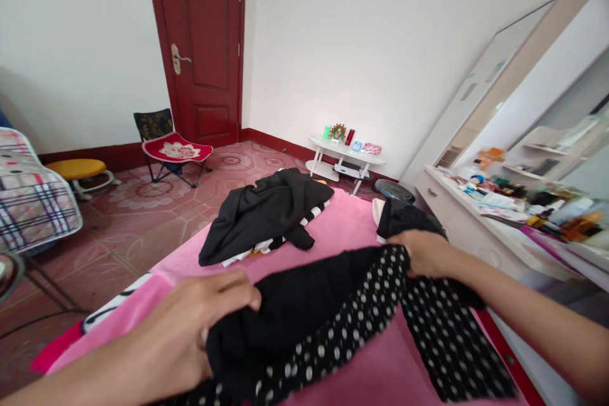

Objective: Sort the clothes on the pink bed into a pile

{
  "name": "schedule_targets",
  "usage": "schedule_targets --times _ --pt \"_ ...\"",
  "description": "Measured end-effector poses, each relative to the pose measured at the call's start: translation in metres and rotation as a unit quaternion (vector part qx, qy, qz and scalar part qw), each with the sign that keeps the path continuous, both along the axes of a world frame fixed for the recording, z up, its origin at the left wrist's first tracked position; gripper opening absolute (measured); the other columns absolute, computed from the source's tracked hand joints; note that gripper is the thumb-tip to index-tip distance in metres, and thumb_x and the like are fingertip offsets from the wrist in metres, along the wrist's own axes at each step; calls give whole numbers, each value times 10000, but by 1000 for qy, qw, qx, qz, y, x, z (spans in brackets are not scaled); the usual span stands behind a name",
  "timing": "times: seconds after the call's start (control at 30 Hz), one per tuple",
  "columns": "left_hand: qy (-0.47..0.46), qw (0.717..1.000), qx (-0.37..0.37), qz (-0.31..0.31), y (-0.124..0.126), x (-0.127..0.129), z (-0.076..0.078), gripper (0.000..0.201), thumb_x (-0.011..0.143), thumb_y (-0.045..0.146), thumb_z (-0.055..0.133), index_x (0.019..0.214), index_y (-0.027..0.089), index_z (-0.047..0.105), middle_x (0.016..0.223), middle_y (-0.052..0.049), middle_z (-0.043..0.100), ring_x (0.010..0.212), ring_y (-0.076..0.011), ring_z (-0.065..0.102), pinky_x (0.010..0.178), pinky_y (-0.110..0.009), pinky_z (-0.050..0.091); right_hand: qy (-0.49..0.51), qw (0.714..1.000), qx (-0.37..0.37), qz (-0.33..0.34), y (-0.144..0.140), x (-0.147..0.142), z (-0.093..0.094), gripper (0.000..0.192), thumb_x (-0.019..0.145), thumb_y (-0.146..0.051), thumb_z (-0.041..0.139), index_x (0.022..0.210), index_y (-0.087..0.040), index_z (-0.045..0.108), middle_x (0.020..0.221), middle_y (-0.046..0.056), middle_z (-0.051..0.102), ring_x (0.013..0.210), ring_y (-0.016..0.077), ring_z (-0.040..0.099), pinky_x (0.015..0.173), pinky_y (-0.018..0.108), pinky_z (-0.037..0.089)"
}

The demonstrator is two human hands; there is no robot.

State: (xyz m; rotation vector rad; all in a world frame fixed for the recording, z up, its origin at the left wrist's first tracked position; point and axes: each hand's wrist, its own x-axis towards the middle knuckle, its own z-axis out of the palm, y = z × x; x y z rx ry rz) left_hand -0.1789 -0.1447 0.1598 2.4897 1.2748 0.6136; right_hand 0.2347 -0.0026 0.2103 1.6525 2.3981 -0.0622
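Note:
A black garment with white polka-dot panels (328,295) stretches between my two hands above a pink blanket (352,222). My left hand (200,307) grips its left end, thumb and fingers closed on the black cloth. At the other end, my right hand (421,254) pinches the fabric, and a dotted panel hangs down below it. The lower left part of the garment is cut off by the frame edge. Beyond it lies a heap of black clothes (266,212) with white and yellow bits showing beneath. Behind my right hand is another black cloth bundle (406,219).
A dressing table (447,196) crowded with bottles stands at the right. A small white table (340,149) holds a plant by the back wall. On the left are a red folding chair (176,147), a yellow stool (76,169) and a plaid cover (42,203). A dark red door (207,44) is behind.

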Motion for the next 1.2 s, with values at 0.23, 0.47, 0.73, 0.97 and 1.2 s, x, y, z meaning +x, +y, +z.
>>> schedule_targets --times 0.23,0.47,0.73,0.97,1.2 --pt "47 979 113 166 137 -6 67 898 588 512 668 1381 272 323 1413 -50 344 1235 -321 403 983 -405 362 84 882 462 -40 91 -43 60 735 747 -386 663 1358 -135 341 1369 175 363 1213 346 370 925 477 365" --pt "150 970 -16 188 232 21 -13 917 647 790 479 1412 304 335 1505 -112 266 1343 -394 242 1042 -561 195 -72 966 245 -31 58 24 -89 404 785 -191 556 1188 -203 544 1348 127 432 1170 287 427 903 407 392" --pt "132 978 -57 154 267 7 -39 914 645 803 459 1409 316 339 1429 -71 425 1265 -332 412 1022 -438 293 -75 942 184 -269 66 171 -154 582 778 -280 558 1331 -156 425 1332 179 436 1152 317 467 828 424 437" --pt "131 975 -25 178 265 10 -45 865 643 796 465 1382 358 372 1394 -39 473 1238 -316 451 1010 -436 322 -41 938 164 -301 109 216 -185 524 814 -458 511 1266 -194 490 1204 143 510 1078 351 493 801 431 427" --pt "119 972 -10 201 264 8 -50 833 641 818 444 1354 389 399 1373 -51 494 1236 -323 450 1003 -478 316 -70 957 110 -259 112 211 -177 216 796 -304 544 963 -222 653 1032 103 588 978 276 559 780 359 415"
